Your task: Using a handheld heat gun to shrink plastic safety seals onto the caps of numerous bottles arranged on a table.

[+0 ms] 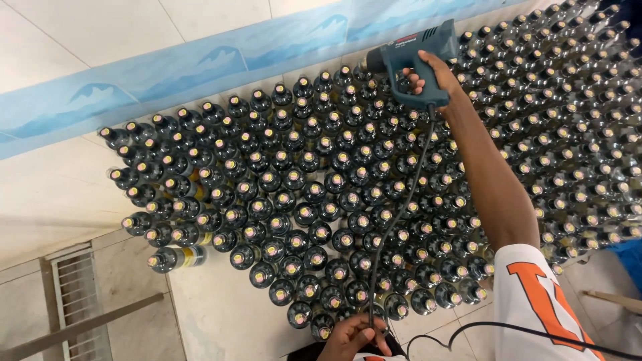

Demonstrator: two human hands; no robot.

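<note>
Right hand (438,77) wrapped tight round the pistol grip of the teal heat gun (413,50), left hand (354,334) pinching its black cord (394,220) low, both over the glass bottles (321,200) beneath: gun looks rigid, moderately heavy, best held by handle.

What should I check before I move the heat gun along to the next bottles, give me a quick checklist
1. Grip on the heat gun: the right hand is wrapped round its handle. Ok.
2. Nozzle aim: it points left over the bottle tops near the wall. Ok.
3. Cord: it hangs across the bottles from the handle down to the left hand, which holds it. Ok.
4. Cord slack: a loop trails over the floor tiles at lower right. Cannot tell if it will snag.
5. Bottles upright: they stand packed together, none seen tipped. Ok.
6. Gun running: cannot tell.
</note>
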